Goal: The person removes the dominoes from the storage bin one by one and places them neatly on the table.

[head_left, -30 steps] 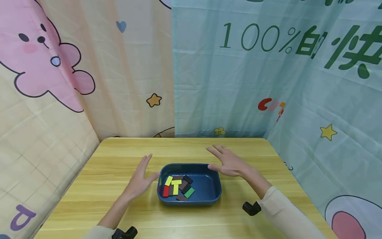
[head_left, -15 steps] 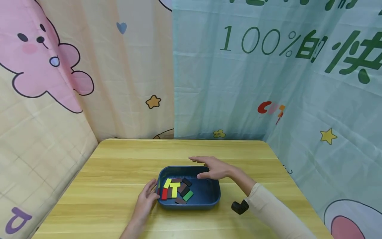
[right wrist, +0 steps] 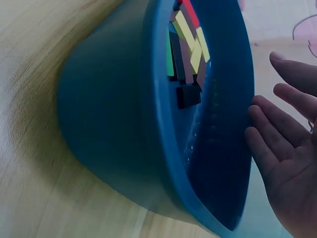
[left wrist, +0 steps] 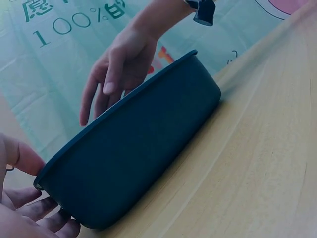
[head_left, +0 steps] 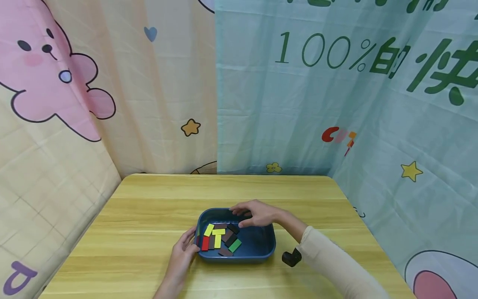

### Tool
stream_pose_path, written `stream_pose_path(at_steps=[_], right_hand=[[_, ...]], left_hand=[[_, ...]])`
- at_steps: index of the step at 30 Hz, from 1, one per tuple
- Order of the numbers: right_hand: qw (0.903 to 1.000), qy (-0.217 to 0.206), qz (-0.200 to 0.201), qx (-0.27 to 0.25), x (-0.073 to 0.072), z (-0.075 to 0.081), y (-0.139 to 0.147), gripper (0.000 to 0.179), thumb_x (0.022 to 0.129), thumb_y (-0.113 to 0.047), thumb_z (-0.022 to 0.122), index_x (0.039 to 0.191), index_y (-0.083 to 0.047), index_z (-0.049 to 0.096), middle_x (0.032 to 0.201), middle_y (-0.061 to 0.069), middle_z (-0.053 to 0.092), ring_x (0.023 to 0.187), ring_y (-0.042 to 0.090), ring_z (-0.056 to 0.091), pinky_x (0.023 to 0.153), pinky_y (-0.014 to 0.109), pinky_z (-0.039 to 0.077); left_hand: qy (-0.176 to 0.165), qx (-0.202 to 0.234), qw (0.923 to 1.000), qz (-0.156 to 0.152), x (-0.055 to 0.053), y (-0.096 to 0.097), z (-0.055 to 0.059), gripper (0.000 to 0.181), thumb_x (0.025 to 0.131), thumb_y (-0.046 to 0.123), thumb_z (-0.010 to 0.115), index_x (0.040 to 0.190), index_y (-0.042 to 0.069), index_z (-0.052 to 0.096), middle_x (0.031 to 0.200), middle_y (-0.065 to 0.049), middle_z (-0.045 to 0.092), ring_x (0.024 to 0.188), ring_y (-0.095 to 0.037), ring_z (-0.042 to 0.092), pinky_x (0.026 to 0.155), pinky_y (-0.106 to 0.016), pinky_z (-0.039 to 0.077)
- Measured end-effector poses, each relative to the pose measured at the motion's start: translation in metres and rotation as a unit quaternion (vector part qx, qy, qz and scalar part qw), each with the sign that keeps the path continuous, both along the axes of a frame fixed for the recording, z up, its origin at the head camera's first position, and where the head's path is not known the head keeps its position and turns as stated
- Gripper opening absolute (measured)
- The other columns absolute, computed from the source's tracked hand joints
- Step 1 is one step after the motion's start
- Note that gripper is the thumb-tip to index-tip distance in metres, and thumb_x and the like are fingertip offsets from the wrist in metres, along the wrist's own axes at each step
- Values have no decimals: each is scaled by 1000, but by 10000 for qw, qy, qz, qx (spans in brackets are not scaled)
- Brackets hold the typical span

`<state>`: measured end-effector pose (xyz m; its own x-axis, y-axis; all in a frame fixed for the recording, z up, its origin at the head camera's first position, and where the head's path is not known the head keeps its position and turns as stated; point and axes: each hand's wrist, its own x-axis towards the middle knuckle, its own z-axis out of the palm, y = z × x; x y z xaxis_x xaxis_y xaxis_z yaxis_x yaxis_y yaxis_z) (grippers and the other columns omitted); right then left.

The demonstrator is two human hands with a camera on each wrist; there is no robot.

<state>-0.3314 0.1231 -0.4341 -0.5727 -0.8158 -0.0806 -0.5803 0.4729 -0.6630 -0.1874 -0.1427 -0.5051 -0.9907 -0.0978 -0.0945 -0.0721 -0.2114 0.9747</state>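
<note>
Tiles [head_left: 218, 241] seem within reach: the empty, relaxed right hand [head_left: 257, 213] has moved over the tray [head_left: 258, 243], lower centre—the left hand [head_left: 181, 252] grips its left rim (steadying it, apparently).

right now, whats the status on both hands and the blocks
Left hand touching left end of tub. Right hand over the tub, holding nothing. Blocks loose inside, bunched toward the left. Nothing seen in the way.

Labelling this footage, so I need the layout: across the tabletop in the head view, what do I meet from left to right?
Left hand → red block → lower yellow block → green block → black wrist device.
</note>
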Motion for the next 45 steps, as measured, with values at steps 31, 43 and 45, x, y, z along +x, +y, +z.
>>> stream_pose_path(at_steps=[31,43,45], right_hand=[[9782,1815,292,968,-1,-46,-27,35,93,-19,78,124,-5,74,116,3,73,99,8,66,85,22,52],[9794,1788,118,931,0,-43,-40,25,88,-9,82,112,-2,78,97,2,75,83,5,65,74,18,52],[9810,1688,152,945,-1,-40,-42,24,87,-6,83,110,-2,78,96,2,74,84,6,66,74,18,52]], left_hand=[[-81,-276,9996,3,3,-3,-2,69,89,-7,51,156,-1,37,160,-27,34,141,-38,40,110,-41,41],[-76,-242,9997,28,1,-2,-3,69,87,-7,52,155,-1,39,159,-26,36,140,-38,42,109,-41,42],[-90,-224,9997,48,-1,-3,-3,69,87,-7,52,155,0,40,158,-25,37,138,-38,44,108,-39,43]])
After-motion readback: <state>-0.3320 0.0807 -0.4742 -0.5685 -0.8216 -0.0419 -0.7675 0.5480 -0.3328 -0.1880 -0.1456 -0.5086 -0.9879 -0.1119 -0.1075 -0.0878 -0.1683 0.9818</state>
